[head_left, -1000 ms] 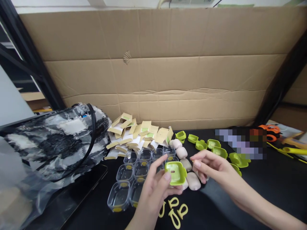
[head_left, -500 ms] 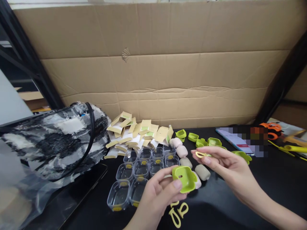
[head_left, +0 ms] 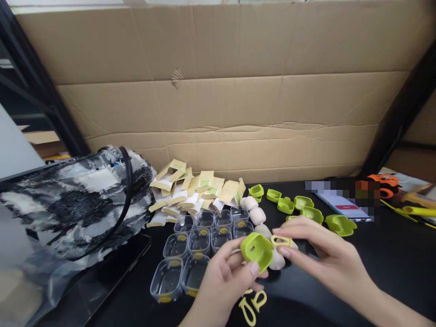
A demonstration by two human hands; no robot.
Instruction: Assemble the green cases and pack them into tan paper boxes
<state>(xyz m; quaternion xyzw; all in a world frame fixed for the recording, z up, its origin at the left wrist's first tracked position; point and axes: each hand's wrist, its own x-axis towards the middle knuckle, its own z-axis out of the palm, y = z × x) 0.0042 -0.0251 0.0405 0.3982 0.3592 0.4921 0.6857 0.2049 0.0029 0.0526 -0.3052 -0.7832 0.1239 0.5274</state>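
Observation:
My left hand (head_left: 226, 277) is closed around a green silicone case (head_left: 260, 252), its hollow side facing me and a small slot showing in its wall. Close to the case's right edge, my right hand (head_left: 320, 254) pinches a pale yellow loop (head_left: 282, 240) between thumb and fingertips. More yellow loops (head_left: 248, 312) lie on the black table below my left hand. Behind the case are several rounded white and grey pieces (head_left: 258, 215), some partly hidden by my hands.
Clear plastic boxes (head_left: 166, 279) with yellow stickers stand in rows on the left, before a heap of folded cardboard sleeves (head_left: 204, 186). Other green cases (head_left: 340, 225) lie behind my right hand, near a phone (head_left: 344, 206). A black-and-white bag (head_left: 85, 195) sits far left.
My right hand has moved down and left, bringing the yellow loop beside the green case. The loop has turned to face me more. My left hand has tilted the case slightly.

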